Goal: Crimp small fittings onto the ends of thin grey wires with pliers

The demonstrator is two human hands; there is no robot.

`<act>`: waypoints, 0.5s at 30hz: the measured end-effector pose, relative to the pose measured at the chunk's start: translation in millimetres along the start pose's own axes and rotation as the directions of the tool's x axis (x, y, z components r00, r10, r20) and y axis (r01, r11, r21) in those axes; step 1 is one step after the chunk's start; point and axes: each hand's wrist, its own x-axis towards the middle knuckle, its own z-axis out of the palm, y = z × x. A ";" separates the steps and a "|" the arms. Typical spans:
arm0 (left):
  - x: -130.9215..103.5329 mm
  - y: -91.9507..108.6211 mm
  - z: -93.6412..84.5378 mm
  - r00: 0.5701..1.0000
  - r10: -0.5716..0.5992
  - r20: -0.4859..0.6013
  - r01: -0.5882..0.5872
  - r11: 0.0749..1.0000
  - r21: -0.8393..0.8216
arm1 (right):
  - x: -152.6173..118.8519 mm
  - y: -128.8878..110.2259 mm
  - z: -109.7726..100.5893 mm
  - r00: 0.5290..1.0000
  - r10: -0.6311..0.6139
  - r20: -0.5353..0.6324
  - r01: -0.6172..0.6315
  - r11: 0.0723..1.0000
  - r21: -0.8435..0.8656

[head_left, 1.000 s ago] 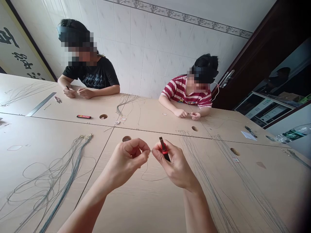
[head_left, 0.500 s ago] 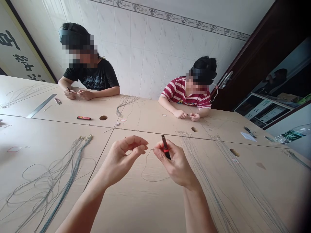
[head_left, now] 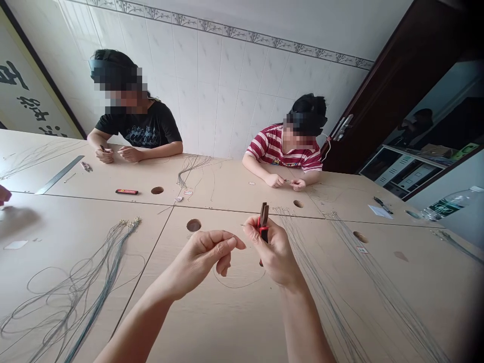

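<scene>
Red-and-black pliers (head_left: 263,222) stand jaws up in my right hand (head_left: 273,249), whose fingers wrap round the handles. Its thumb and forefinger also pinch the end of a thin cord, which loops down (head_left: 242,287) over the table between my hands. To the left, my left hand (head_left: 212,254) is bent, its thumb against the side of the forefinger and the fingertips pointing toward the cord. The cord's other end runs toward that hand; whether the fingers pinch it is too small to tell.
Bundles of grey-green cords (head_left: 109,280) lie at left and more cords (head_left: 321,282) at right. Across the table (head_left: 212,322) sit two people, with a lighter (head_left: 127,191), a metal ruler (head_left: 60,174) and a bottle (head_left: 451,202). Part of another person's hand (head_left: 4,195) shows at the left edge.
My left hand has moved down and slightly right, its fingers more closed. The pliers stand more upright in my right hand. A table hole and another person's hand have come into view.
</scene>
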 end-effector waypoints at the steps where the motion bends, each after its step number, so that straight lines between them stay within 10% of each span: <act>1: -0.2 -0.3 -0.1 1.000 -0.014 0.005 0.014 1.000 0.001 | 0.1 -0.3 -1.0 1.000 0.006 -0.014 -0.005 1.000 0.011; 10: -18.6 8.3 -11.3 0.973 -0.116 0.202 0.057 0.960 0.276 | 4.8 10.2 -16.6 0.980 0.036 -0.196 -0.011 0.992 0.125; 15: -56.7 0.5 -6.4 0.856 -0.251 0.452 -0.006 0.870 0.494 | 5.7 18.0 -27.9 0.958 0.054 -0.282 -0.003 0.984 0.176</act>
